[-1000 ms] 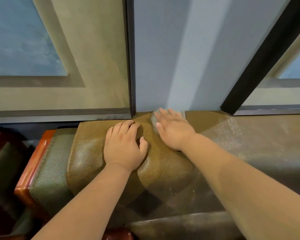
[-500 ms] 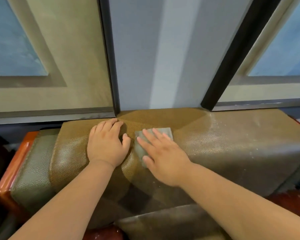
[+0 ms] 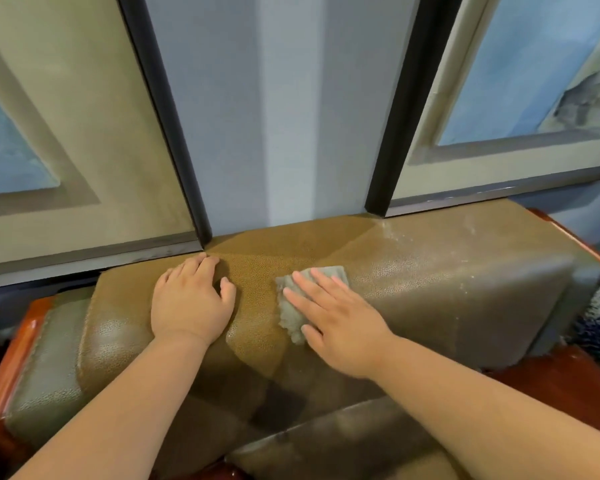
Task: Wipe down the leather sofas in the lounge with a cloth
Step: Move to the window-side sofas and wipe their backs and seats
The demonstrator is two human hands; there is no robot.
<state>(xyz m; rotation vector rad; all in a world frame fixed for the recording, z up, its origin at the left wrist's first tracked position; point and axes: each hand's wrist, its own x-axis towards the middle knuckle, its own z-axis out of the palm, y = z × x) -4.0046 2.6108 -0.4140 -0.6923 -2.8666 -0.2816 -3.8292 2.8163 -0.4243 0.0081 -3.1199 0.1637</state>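
The right hand (image 3: 340, 320) lies spread flat on the cloth (image 3: 293, 306), pressing it to the sofa (image 3: 447, 289) top for wiping. Left of the cloth, the left hand (image 3: 191, 303) rests flat, fingers together — likely bracing.

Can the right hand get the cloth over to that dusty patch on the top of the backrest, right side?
Probably yes: the right hand presses the cloth flat on the backrest, and nothing lies between it and the dusty patch.
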